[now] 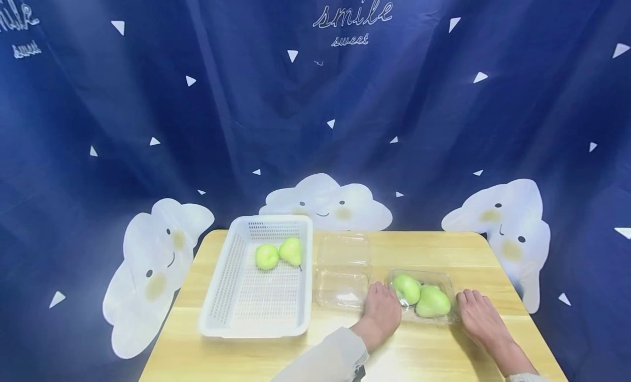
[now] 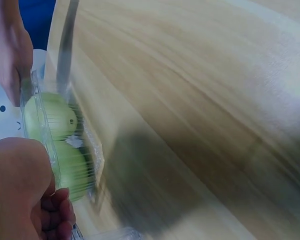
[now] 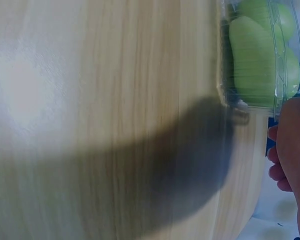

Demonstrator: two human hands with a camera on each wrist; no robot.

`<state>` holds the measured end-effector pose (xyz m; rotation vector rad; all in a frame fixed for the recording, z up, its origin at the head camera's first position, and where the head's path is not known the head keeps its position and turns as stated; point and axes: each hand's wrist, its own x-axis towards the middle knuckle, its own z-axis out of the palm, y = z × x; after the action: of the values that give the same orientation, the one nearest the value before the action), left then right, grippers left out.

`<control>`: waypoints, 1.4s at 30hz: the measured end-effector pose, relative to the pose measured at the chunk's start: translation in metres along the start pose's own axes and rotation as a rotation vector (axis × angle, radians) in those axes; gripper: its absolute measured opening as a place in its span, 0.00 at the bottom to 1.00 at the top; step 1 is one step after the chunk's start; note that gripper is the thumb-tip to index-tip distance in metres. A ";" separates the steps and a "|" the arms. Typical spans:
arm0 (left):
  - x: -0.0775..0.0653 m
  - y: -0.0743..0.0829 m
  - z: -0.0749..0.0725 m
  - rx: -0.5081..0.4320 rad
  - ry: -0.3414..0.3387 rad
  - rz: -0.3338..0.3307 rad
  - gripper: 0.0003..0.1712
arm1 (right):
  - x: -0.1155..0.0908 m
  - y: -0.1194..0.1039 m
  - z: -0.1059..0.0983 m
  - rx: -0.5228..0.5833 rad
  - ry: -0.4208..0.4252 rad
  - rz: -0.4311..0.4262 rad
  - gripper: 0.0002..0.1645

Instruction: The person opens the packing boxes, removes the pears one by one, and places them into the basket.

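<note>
A clear plastic clamshell box (image 1: 420,319) sits on the right part of the table, with a green apple (image 1: 407,289) and a green pear (image 1: 434,301) inside. My left hand (image 1: 382,309) grips its left end at the rim, fingers curled under in the left wrist view. At the opposite end, my right hand (image 1: 479,315) holds the rim with curled fingers (image 3: 277,172). Ribbed walls of the box show in both wrist views, the fruit visible through them. The left thumb is hidden behind that hand.
A white perforated basket (image 1: 256,331) stands on the left of the wooden table (image 1: 394,352), holding another green apple (image 1: 267,256) and green pear (image 1: 291,251). Between basket and hands lies a second clear clamshell box (image 1: 343,249), unfolded. A blue curtain (image 1: 315,124) hangs behind.
</note>
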<state>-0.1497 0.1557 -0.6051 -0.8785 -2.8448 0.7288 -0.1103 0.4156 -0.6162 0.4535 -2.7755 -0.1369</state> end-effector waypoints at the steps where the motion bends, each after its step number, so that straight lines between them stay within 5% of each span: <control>1: -0.001 0.000 0.000 0.002 0.002 0.001 0.30 | -0.001 -0.001 -0.001 0.006 -0.006 0.003 0.05; 12: -0.023 0.005 0.005 0.022 0.016 -0.022 0.29 | -0.005 -0.012 -0.004 0.039 -0.035 -0.001 0.05; 21: -0.039 0.003 -0.003 -0.048 0.032 -0.049 0.22 | -0.010 -0.020 -0.007 0.041 0.002 -0.031 0.06; 25: -0.044 0.003 0.006 -0.129 0.061 -0.056 0.18 | -0.013 -0.023 -0.008 0.054 0.000 -0.026 0.08; 32: -0.048 -0.002 0.028 -0.439 0.146 -0.085 0.09 | -0.013 -0.027 -0.006 0.050 0.047 -0.052 0.06; 42: -0.055 -0.014 0.030 -0.943 0.108 -0.074 0.10 | -0.009 -0.028 -0.009 0.052 0.083 -0.074 0.07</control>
<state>-0.1170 0.1029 -0.6214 -0.8089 -3.0307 -0.7279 -0.0915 0.3916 -0.6144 0.5617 -2.6873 -0.0617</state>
